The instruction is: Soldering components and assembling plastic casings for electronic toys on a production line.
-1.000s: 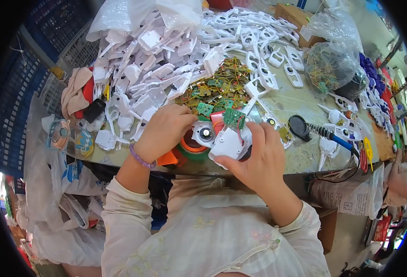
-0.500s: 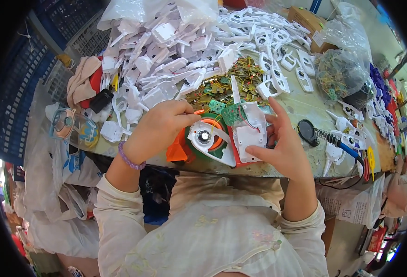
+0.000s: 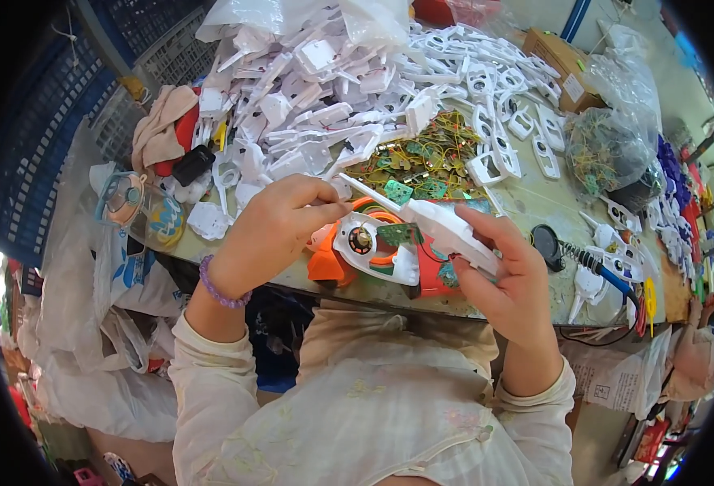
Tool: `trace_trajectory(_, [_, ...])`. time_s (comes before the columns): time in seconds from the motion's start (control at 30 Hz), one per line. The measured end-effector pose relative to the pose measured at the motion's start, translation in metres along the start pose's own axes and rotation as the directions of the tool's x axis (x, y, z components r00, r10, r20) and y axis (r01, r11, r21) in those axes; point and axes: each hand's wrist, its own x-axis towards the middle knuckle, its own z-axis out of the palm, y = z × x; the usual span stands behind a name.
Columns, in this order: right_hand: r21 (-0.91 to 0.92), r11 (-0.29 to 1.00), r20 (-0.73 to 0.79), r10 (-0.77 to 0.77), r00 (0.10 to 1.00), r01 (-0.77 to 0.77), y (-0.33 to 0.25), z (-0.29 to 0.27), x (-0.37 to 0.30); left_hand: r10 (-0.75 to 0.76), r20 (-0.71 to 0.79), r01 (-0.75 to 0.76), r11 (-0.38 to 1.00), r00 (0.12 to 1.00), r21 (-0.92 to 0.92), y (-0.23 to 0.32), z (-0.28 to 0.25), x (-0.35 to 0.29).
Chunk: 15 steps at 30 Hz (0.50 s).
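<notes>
My right hand [image 3: 512, 271] grips a white plastic housing [image 3: 446, 229] with a thin handle, tilted so its inner side faces down. A small green circuit board [image 3: 399, 235] hangs beside it on thin wires. My left hand [image 3: 280, 223] is closed in a pinch close to the handle's tip and the orange ring; what its fingertips hold, if anything, is hidden. Below and between the hands lies a white shell [image 3: 405, 267] with a round dark speaker [image 3: 361, 238] in it. It rests over an orange ring [image 3: 383, 261], beside an orange plastic piece [image 3: 327, 261] and a red block [image 3: 435, 279].
Behind my hands is a heap of wired green circuit boards [image 3: 434, 154], with a large pile of white housings [image 3: 308, 105] beyond. A soldering iron [image 3: 604, 271] sits in its coiled holder at right. A clear bottle [image 3: 150, 215] lies at left; a cardboard box [image 3: 563, 65] stands far right.
My right hand has turned the white housing from lying with its inside up to a tilted, edge-on pose. The circuit board now hangs over the white shell. My left hand keeps its pinch.
</notes>
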Motion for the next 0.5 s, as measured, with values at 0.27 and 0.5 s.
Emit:
trace_trajectory(0.27, [0.336,0.915,0.037,0.222,0.974,-0.222,0.021,0.014,0.007,-0.066,0.003,0.066,0.997,0.998,-0.030,-0.009,0.003,-0.014])
trace_trajectory(0.5, [0.406,0.873,0.068,0.267,0.961,-0.271,0.022,0.021,0.010,-0.133,0.123,0.153,0.974,0.983,-0.169,-0.035,-0.008,-0.029])
